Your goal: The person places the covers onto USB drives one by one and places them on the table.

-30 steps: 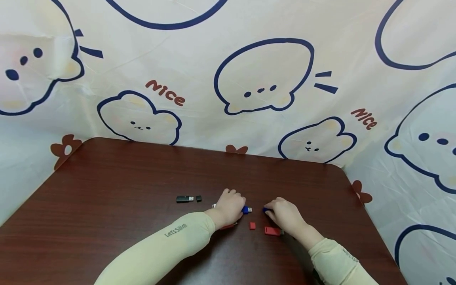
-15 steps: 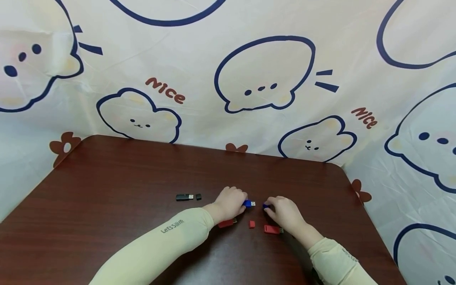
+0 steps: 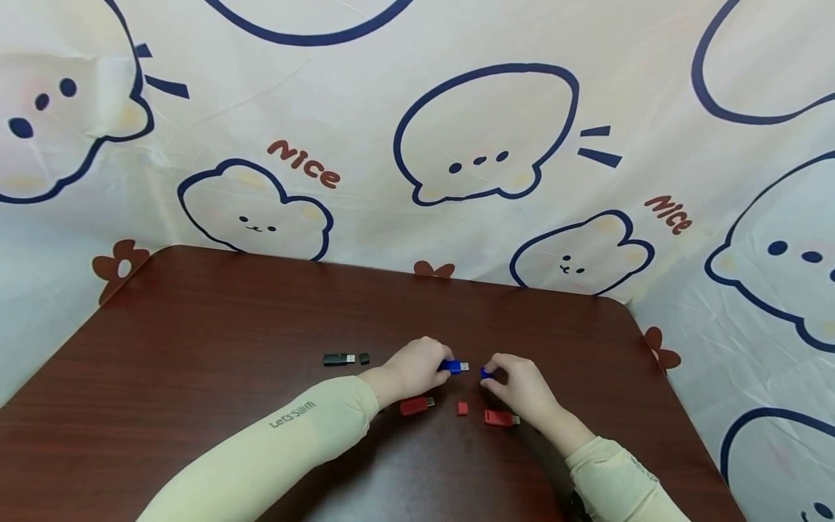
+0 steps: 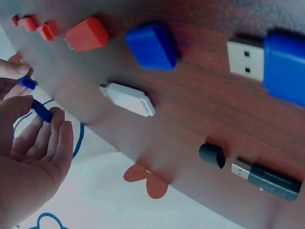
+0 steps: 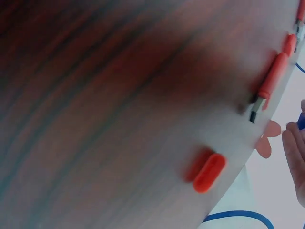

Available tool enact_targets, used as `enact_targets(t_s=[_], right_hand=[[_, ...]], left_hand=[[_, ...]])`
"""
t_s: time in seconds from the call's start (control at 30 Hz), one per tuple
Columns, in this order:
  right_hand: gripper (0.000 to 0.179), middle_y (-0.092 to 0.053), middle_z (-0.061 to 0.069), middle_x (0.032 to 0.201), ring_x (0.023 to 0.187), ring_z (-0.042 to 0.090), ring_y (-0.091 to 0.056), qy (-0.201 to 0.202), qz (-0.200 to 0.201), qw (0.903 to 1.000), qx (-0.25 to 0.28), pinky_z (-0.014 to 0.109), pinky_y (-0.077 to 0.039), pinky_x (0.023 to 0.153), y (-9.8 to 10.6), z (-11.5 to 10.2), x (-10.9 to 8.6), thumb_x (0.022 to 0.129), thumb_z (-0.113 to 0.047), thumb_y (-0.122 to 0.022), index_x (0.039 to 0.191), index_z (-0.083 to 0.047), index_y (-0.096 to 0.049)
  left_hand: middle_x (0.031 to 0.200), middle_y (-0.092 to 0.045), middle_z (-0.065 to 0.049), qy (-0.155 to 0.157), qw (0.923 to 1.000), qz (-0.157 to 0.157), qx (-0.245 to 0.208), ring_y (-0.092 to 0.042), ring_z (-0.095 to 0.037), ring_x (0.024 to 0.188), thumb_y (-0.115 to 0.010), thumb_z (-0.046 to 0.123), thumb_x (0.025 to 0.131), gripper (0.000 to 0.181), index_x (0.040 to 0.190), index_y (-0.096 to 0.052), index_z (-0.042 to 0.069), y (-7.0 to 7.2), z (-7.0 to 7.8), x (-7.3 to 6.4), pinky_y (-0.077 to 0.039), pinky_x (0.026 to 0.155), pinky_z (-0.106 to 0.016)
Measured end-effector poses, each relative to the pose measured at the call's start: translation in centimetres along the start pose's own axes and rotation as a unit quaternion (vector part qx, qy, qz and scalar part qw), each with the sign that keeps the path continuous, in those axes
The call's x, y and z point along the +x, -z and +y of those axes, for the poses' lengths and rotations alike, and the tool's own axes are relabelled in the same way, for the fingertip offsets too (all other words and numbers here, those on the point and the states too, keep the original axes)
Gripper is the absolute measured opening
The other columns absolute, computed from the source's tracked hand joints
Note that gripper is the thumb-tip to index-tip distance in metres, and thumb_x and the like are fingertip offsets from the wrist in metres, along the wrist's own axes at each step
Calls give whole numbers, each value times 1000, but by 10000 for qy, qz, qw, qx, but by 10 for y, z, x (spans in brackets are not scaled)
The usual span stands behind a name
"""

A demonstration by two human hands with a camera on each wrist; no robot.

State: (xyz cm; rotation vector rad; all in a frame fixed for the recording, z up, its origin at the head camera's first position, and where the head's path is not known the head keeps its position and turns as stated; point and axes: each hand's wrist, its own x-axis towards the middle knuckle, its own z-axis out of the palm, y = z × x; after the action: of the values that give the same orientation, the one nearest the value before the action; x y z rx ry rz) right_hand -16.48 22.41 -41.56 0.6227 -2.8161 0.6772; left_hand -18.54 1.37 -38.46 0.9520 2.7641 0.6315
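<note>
In the head view my left hand (image 3: 417, 368) pinches a blue USB stick (image 3: 451, 367), its metal plug pointing right. Facing it across a small gap, my right hand (image 3: 524, 388) pinches a small blue cap (image 3: 485, 373) between thumb and fingers. The left wrist view shows both hands at its left edge, with the blue stick (image 4: 42, 111) and the cap (image 4: 27, 82) apart. Nearer to me lie a red USB stick (image 3: 416, 406), a red cap (image 3: 462, 409) and a second red stick (image 3: 500, 418). Only part of a hand (image 5: 295, 157) shows in the right wrist view.
A black USB stick (image 3: 337, 359) and its cap (image 3: 364, 358) lie left of the hands on the brown table (image 3: 248, 319). The left wrist view also shows a white stick (image 4: 127, 99), a loose blue cap (image 4: 151, 46) and another blue stick (image 4: 286, 67). A patterned cloth (image 3: 365, 217) stands behind.
My left hand has shifted away from me with the blue stick, uncovering more of the red stick. The gap between the blue plug and the blue cap has narrowed. The view has tilted slightly.
</note>
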Motion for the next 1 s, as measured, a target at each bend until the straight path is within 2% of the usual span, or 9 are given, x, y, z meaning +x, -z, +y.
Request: enact_targets(t_s=[0.2,0.43,0.63,1.0], right_hand=[[17,-68,1,83,78,14,-64,489,526,9947,734,29,-55,70,3,1,3,67,-4,-81,75,-10,-67],[19,-71,3,84,78,16,-67,820,946,9865,1052,29,-55,69,5,-2,3,64,-3,-82,71,-11,-66],[17,-71,3,87,79,16,-67,827,1046,9844,1150,28,-56,69,8,-6,4,65,-3,-81,74,-10,-70],[15,-71,6,89,80,17,-68,887,1128,9813,1283,28,-56,68,12,-13,6,66,-1,-80,76,-8,-70]], left_hand=[[92,-70,-4,-7,9998,5,-202,-59,-6,71,-66,17,87,18,100,-71,6,7,1,-3,-54,75,-24],[104,-70,-7,-124,9993,60,-339,-66,-14,90,-66,16,87,23,107,-70,6,15,-1,-7,-54,82,-28],[110,-69,-6,-185,9987,111,-456,-66,-15,99,-65,17,88,26,112,-68,8,20,-3,-10,-53,83,-27],[110,-69,-7,-229,9983,180,-495,-66,-16,98,-65,18,88,28,114,-67,8,25,-2,-14,-53,83,-27]])
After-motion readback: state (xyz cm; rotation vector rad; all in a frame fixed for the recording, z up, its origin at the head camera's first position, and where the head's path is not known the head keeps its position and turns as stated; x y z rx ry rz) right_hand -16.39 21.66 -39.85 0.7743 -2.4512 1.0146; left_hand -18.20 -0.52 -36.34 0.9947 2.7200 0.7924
